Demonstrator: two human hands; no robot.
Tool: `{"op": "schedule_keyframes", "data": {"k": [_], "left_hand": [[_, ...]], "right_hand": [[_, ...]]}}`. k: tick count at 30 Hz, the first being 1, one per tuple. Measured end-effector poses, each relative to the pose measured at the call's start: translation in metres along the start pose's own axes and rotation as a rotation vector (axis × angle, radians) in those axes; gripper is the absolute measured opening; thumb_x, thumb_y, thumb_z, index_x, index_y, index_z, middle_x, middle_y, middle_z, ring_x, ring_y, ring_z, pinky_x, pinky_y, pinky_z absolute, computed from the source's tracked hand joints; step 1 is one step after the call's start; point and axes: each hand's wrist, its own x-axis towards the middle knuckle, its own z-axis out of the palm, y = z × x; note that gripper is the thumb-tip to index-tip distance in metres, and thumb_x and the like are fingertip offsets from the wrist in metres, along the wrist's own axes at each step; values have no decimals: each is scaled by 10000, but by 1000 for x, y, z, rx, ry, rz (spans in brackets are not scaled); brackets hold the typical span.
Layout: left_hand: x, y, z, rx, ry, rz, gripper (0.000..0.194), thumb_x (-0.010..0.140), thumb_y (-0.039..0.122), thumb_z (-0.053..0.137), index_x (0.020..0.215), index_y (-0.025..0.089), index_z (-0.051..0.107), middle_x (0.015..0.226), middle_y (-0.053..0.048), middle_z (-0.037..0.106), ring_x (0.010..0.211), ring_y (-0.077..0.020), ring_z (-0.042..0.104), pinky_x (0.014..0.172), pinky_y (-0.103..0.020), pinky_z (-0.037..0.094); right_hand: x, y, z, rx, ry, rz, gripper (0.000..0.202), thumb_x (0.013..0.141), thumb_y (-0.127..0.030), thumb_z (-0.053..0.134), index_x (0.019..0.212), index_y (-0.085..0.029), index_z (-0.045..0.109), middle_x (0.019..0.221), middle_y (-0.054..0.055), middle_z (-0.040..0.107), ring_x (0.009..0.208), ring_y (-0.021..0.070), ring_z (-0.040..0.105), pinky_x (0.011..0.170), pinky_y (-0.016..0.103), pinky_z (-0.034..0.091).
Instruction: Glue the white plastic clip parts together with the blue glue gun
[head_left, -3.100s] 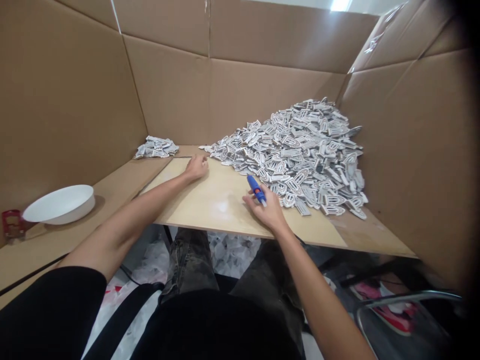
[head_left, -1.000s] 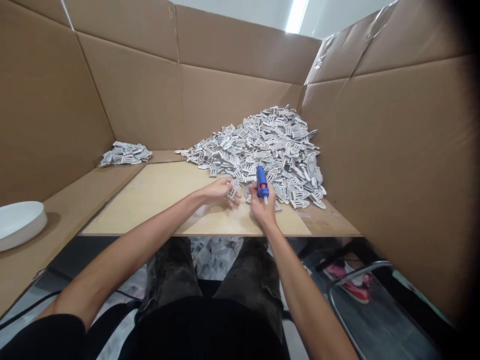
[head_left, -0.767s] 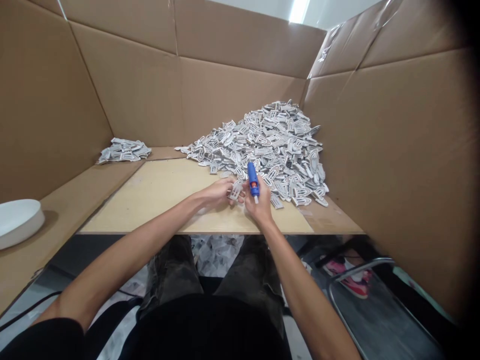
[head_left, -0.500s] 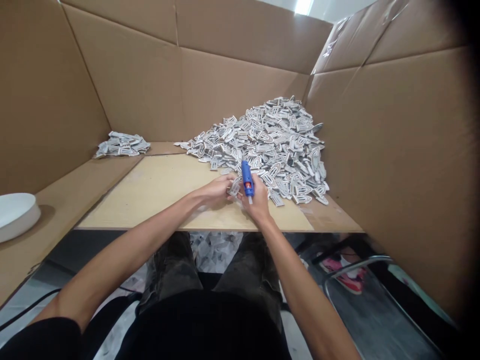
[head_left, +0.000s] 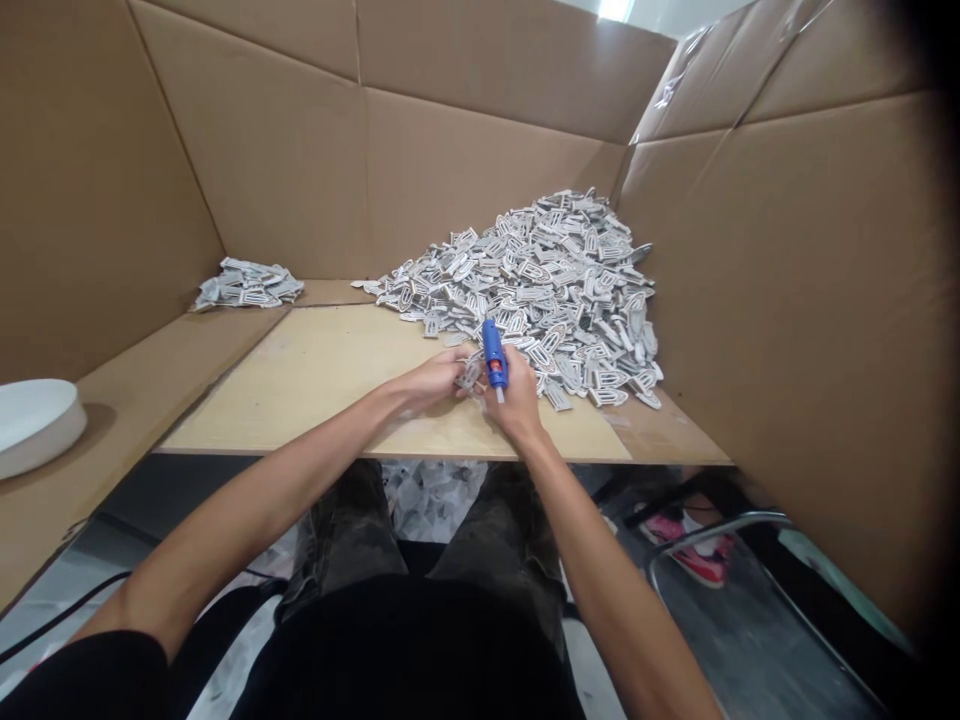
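Observation:
My right hand (head_left: 521,398) is closed around a blue glue gun (head_left: 492,345). A pale glue stick (head_left: 500,394) pokes out of its rear, towards me, and a small red part shows in its body. Close beside it, my left hand (head_left: 437,378) pinches a small grey-white slotted piece (head_left: 470,374) between its fingers. Both hands are over the front of the yellowish board (head_left: 300,390), nearly touching. Just beyond them rises a big pile of similar slotted pieces (head_left: 551,265). The glue gun's trigger is hidden by my right hand.
Cardboard walls (head_left: 480,160) enclose the work surface. A smaller heap of pieces (head_left: 247,285) lies at the back left, and a white bowl (head_left: 37,430) stands at the left edge. Under the board are pale scraps (head_left: 431,500). A metal-framed chair (head_left: 720,525) and another person's pink shoe (head_left: 697,560) are at the lower right.
The view has shifted very slightly. Both hands keep nearly the same position, still holding the glue gun and the slotted piece.

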Motion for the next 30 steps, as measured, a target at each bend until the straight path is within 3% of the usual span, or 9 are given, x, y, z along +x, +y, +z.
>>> {"op": "schedule_keyframes", "data": {"k": [9,13,17,21,30], "left_hand": [[-2,-4,-3,31,-87,39,181,803,9,655,884,162,602,699,14,521,552,-75,443,536,-204,342],[-4,-2,-1,38,67,-5,224,814,-9,633,954,159,587,758,-15,602,596,-91,550,529,-185,360],[-2,3,-1,26,238,-32,99,936,62,586,950,158,566,744,-33,624,592,-108,591,508,-183,373],[0,5,-2,10,292,2,118,1022,140,536,908,165,553,685,-31,609,555,-112,573,466,-182,330],[0,4,-6,52,303,65,113,970,225,685,926,158,606,693,-27,639,569,-107,593,461,-164,348]], "right_hand": [[-2,-3,2,-13,4,-35,171,813,-244,577,915,-264,441,948,52,604,858,243,534,797,334,402],[-3,3,1,17,171,-76,144,843,-225,548,910,-267,427,915,44,571,854,247,524,785,345,400],[-4,10,1,66,264,-85,163,902,-270,562,881,-271,401,842,13,520,789,230,482,741,341,370],[-5,11,2,104,238,-76,166,928,-301,570,886,-268,414,822,7,516,791,226,490,740,340,373],[-7,11,2,159,151,-15,173,886,-345,580,888,-265,427,789,-13,489,754,209,463,700,319,350]]}}
